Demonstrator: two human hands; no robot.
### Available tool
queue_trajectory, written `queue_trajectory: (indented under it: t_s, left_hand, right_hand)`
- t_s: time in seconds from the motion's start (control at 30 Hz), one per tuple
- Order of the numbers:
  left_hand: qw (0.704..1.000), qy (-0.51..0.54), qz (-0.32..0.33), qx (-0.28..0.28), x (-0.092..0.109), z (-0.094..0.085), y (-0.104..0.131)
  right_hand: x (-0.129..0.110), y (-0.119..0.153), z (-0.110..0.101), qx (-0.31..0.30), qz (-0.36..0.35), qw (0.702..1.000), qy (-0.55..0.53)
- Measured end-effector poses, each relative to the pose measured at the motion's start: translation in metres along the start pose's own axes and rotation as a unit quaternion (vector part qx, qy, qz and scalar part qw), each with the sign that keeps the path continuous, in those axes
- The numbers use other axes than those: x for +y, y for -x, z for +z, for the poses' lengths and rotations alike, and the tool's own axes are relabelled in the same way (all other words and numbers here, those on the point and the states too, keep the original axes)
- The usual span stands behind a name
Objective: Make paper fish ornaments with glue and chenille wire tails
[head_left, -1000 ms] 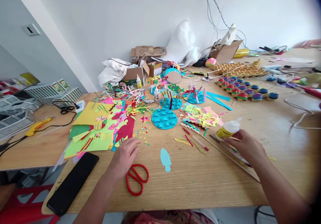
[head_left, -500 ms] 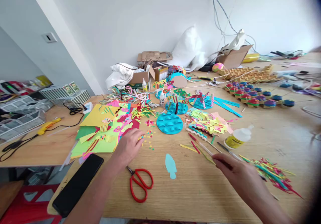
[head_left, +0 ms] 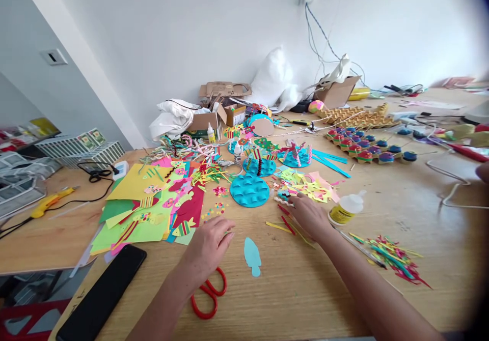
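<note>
My left hand [head_left: 211, 243] hovers over the table beside the red-handled scissors [head_left: 208, 297], partly covering them. Its fingers are loosely bent, with a gap to the thumb and nothing visible between. Right of it lies a light-blue paper fish shape [head_left: 252, 257]. My right hand [head_left: 308, 216] reaches forward, fingers stretched down at the wavy paper strips [head_left: 283, 202]; its fingertips are partly hidden. Narrow red strips [head_left: 288, 225] and a yellow strip [head_left: 277, 226] lie just below its fingers. A glue bottle [head_left: 346, 209] with a yellow label stands to its right.
Coloured paper sheets [head_left: 137, 183] and a black phone [head_left: 103, 292] lie left. A blue scalloped disc [head_left: 249, 190] sits mid-table. Paper scraps [head_left: 319, 186] lie behind my right hand, shredded strips [head_left: 397, 259] at right. Painted egg-carton cups [head_left: 359, 145] stand farther back.
My right hand has moved forward and left to the wavy strips; the thin pale stick it held no longer shows. My left hand has drawn back toward the scissors. The view has shifted right.
</note>
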State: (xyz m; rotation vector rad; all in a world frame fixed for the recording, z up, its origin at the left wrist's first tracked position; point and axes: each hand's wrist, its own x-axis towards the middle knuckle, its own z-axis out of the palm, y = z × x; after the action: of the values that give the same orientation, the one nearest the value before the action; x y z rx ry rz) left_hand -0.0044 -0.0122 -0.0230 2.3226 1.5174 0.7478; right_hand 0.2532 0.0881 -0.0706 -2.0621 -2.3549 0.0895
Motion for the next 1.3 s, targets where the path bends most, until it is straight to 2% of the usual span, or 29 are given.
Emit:
queue_trajectory:
  t_s: [0.2,0.33,0.4,0.47,0.57,0.67,0.77,0.9,1.17,1.3]
  left_hand:
    - [0.999,0.042,-0.018,-0.008,-0.004,0.008,0.007]
    - [0.993,0.100,-0.034,0.045,-0.005,0.005,0.007]
    - [0.986,0.134,-0.054,0.079,-0.004,0.002,0.004]
    - [0.976,0.184,-0.081,0.084,0.001,-0.001,0.001]
    - [0.950,0.288,-0.111,0.044,0.014,0.003,-0.007]
    - [0.924,0.364,-0.118,0.017,0.026,0.013,-0.012]
    - [0.905,0.407,-0.119,0.016,0.033,0.022,-0.013]
    - [0.892,0.435,-0.123,0.027,0.032,0.032,-0.011]
    - [0.897,0.422,-0.129,0.035,0.025,0.046,-0.011]
    - [0.901,0.413,-0.129,0.033,0.025,0.048,-0.012]
  right_hand:
    - [-0.002,-0.009,0.003,-0.002,-0.001,1.000,0.027]
    - [-0.003,0.006,-0.017,0.031,-0.015,0.999,0.026]
    - [-0.006,0.024,-0.030,0.075,-0.034,0.996,0.017]
    - [-0.013,0.045,-0.042,0.164,-0.104,0.981,-0.024]
    - [-0.029,0.075,-0.050,0.252,-0.207,0.942,-0.078]
    - [-0.044,0.093,-0.050,0.291,-0.263,0.915,-0.094]
    - [-0.051,0.098,-0.046,0.296,-0.276,0.909,-0.105]
    - [-0.050,0.098,-0.041,0.286,-0.273,0.912,-0.114]
    - [-0.049,0.102,-0.036,0.273,-0.275,0.914,-0.121]
    - [-0.048,0.103,-0.033,0.264,-0.267,0.912,-0.166]
